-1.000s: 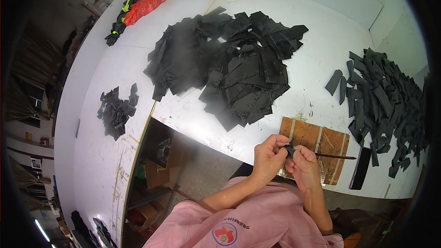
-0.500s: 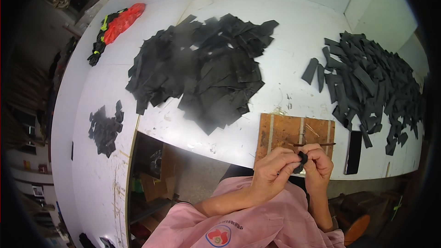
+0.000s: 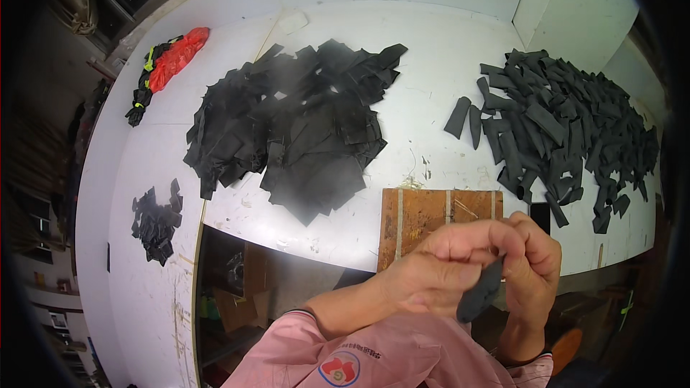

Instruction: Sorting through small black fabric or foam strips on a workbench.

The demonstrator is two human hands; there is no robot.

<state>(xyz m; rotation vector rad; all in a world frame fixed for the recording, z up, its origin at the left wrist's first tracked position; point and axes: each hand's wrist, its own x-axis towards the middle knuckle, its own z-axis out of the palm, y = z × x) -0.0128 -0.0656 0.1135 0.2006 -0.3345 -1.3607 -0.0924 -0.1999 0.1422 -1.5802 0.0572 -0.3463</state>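
Note:
Close to my body, both my hands are raised over the near edge of the table. My left hand pinches a small dark grey fabric piece by its upper end. From the other side, the fingers of my right hand are closed on the same piece. It hangs down between the two hands, and its upper end is partly hidden by the fingers. Behind them lies a brown wooden board with pale strips across it; my hands cover its near right corner.
A broad heap of flat black fabric pieces lies mid-table. Narrow dark grey pieces are piled at the right, near a partly hidden black phone. Farther left are a small dark heap and a red plastic bag.
Both hands have come up off the board toward me with the fabric piece, more of which now shows. The thin dark stick seen across the board is no longer visible. The view has shifted slightly.

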